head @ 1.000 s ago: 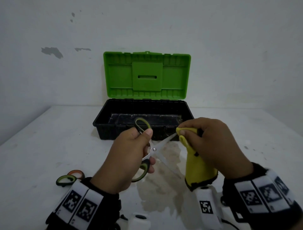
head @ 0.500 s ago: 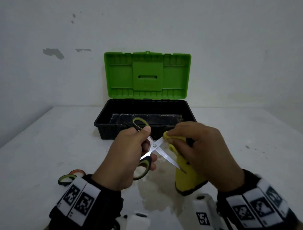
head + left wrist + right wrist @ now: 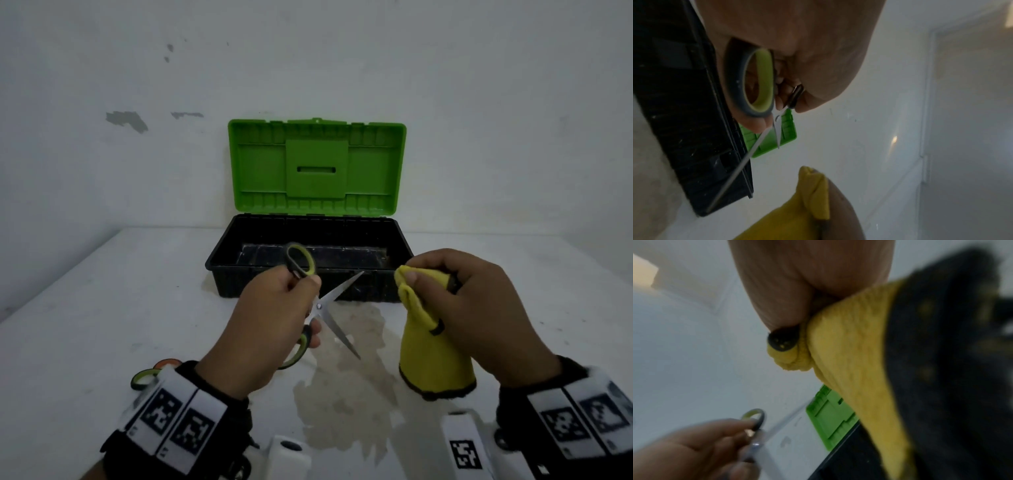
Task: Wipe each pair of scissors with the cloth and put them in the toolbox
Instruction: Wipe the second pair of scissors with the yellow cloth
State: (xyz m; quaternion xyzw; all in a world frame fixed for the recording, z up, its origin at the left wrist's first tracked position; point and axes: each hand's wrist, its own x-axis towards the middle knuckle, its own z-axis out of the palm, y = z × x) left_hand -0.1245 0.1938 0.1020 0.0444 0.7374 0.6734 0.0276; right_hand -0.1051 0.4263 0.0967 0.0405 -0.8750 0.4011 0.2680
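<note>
My left hand [image 3: 274, 318] grips a pair of green-and-grey handled scissors [image 3: 327, 303] by the handles, blades spread wide apart in the air over the table. The same scissors [image 3: 758, 84] fill the left wrist view, and show blurred as scissors [image 3: 756, 426] in the right wrist view. My right hand [image 3: 455, 301] pinches a folded yellow cloth [image 3: 431, 346] with a dark edge, held just right of the blade tips and apart from them. The cloth [image 3: 855, 353] hangs down from the fingers. Behind stands the open toolbox [image 3: 219, 270], black base, green lid upright.
More scissors handles [image 3: 145, 377], green and orange, lie on the white table at the lower left, partly behind my left wrist. A damp stain [image 3: 346, 387] spreads on the table in front of the toolbox. A white wall stands close behind the lid.
The right hand with the cloth slid off the blade and moved right, away from the scissors. The left hand keeps holding the scissors, blades still spread.
</note>
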